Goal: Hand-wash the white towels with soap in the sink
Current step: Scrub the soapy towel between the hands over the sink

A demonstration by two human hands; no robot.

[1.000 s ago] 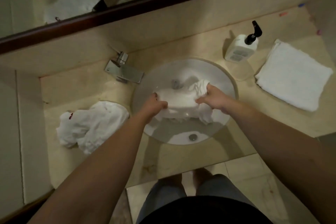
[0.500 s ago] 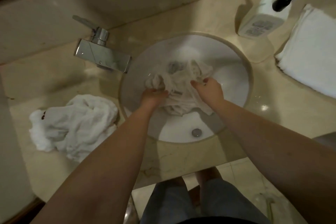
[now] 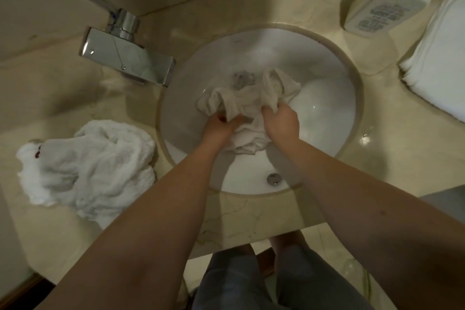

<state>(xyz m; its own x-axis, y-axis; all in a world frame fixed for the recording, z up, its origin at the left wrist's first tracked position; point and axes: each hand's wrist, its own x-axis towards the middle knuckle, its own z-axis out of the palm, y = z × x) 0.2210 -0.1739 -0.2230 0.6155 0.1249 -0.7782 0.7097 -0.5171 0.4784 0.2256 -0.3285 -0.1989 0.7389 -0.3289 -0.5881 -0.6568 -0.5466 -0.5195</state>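
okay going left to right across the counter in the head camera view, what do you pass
Crumpled white towel → chrome faucet → sink basin, where the left hand and right hand grip the wet towel → soap pump bottle → folded white towel.

A wet towel (image 3: 247,108) lies in the sink (image 3: 324,108) — faucet (image 3: 125,58) at its back-left, crumpled towel (image 3: 88,168) on the counter's (image 3: 251,219) left, soap bottle (image 3: 385,7) and folded towels (image 3: 437,58) back-right.
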